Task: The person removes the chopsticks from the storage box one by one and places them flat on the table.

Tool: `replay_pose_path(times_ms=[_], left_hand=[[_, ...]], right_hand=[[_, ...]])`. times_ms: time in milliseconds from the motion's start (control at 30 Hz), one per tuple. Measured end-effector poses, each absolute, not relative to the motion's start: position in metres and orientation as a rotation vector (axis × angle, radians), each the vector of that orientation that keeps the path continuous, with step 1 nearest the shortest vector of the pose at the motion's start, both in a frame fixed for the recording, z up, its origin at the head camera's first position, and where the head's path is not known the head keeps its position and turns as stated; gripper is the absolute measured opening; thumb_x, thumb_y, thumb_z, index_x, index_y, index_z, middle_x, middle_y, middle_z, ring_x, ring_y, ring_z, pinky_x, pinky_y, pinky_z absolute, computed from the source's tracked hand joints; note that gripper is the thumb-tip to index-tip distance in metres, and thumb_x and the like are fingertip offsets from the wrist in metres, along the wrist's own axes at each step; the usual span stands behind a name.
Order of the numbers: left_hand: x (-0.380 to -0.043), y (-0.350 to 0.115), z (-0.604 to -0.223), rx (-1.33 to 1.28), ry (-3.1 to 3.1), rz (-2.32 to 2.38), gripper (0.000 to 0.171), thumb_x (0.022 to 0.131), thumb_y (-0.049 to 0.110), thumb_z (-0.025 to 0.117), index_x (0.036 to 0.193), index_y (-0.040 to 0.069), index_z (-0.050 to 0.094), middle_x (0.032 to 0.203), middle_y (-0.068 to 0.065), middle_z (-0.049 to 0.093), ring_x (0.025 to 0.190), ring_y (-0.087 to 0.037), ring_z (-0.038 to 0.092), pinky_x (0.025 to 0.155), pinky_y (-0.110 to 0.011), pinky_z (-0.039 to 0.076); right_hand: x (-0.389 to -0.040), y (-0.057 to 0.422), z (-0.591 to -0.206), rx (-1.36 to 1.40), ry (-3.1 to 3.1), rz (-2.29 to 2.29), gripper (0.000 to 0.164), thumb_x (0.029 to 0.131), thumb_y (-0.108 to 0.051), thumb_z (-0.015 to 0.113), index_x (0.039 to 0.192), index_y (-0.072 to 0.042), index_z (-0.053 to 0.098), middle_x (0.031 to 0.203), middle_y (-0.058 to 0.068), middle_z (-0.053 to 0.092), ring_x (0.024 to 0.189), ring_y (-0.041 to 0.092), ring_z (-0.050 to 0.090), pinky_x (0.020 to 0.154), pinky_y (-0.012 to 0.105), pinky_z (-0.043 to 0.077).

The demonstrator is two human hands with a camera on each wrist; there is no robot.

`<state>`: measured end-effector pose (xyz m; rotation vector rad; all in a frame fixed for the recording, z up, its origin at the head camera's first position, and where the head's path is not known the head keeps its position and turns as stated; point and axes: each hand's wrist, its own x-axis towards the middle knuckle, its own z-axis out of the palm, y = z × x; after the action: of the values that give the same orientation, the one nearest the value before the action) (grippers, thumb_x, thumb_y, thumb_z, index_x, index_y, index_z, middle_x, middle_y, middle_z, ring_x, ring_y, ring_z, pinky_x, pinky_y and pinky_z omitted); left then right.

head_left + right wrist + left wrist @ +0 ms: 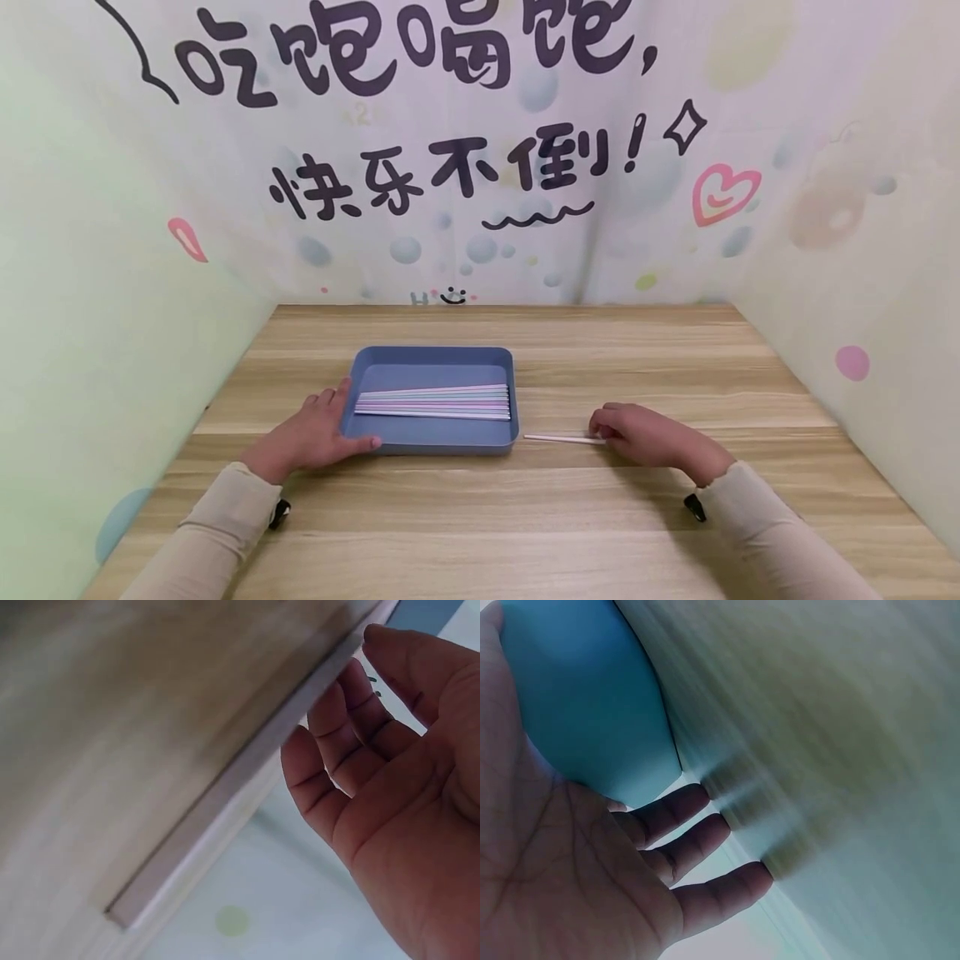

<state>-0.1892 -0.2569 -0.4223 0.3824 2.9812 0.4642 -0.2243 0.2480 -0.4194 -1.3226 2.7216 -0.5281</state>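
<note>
A blue rectangular tray (pixel 442 356) stands on the wooden table, with several pastel chopsticks (pixel 435 402) lying side by side in it. My left hand (pixel 318 429) rests against the tray's front left corner, thumb along the front side and fingers along the left. In the left wrist view its fingers (pixel 727 896) are nearly straight, beside the tray wall (pixel 592 697). To the right of the tray, my right hand (pixel 645 433) pinches a pale pink chopstick (pixel 558 438), low at the tabletop. The right wrist view shows the thumb (pixel 405 660) at this chopstick (pixel 202 825); the index finger is hidden.
The wooden tabletop (pixel 465 517) runs back to a printed wall cloth (pixel 420 192) with dark lettering. Pale walls stand at the left (pixel 90 292) and right (pixel 870 275). A small black object (pixel 280 513) shows at the left cuff, another (pixel 695 507) at the right.
</note>
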Motion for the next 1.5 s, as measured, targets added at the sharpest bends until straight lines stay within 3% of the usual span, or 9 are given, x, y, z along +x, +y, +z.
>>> replay_pose_path(times_ms=[567,1000,1500], left_hand=[[-0.188,-0.257,-0.421,0.38,2.982,0.459,0.121,0.081,0.075,0.06,0.151,-0.013,0.016,0.139,-0.039,0.04,0.127,-0.055,0.038,0.099,-0.061,0.039],[-0.191,-0.259,-0.425,0.358,2.966,0.461,0.123,0.08,0.076,0.06,0.153,-0.011,0.013,0.141,-0.04,0.037,0.129,-0.054,0.035,0.101,-0.061,0.038],[-0.19,-0.255,-0.42,0.348,2.959,0.458,0.124,0.08,0.077,0.06,0.153,-0.011,0.012,0.141,-0.039,0.037,0.128,-0.054,0.037,0.101,-0.061,0.038]], right_hand=[[-0.246,0.195,-0.384,-1.401,2.713,-0.502,0.02,0.093,0.002,0.064,0.111,-0.005,0.067,0.106,0.008,0.067,0.095,0.018,0.063,0.083,0.041,0.052],[-0.268,0.118,-0.352,-1.496,2.64,-0.462,0.018,0.094,-0.001,0.063,0.111,-0.005,0.068,0.106,0.007,0.066,0.091,0.015,0.061,0.083,0.036,0.051],[-0.293,0.056,-0.357,-1.378,2.576,-0.492,0.022,0.098,-0.006,0.061,0.119,-0.005,0.067,0.114,0.009,0.067,0.096,0.016,0.059,0.088,0.032,0.049]])
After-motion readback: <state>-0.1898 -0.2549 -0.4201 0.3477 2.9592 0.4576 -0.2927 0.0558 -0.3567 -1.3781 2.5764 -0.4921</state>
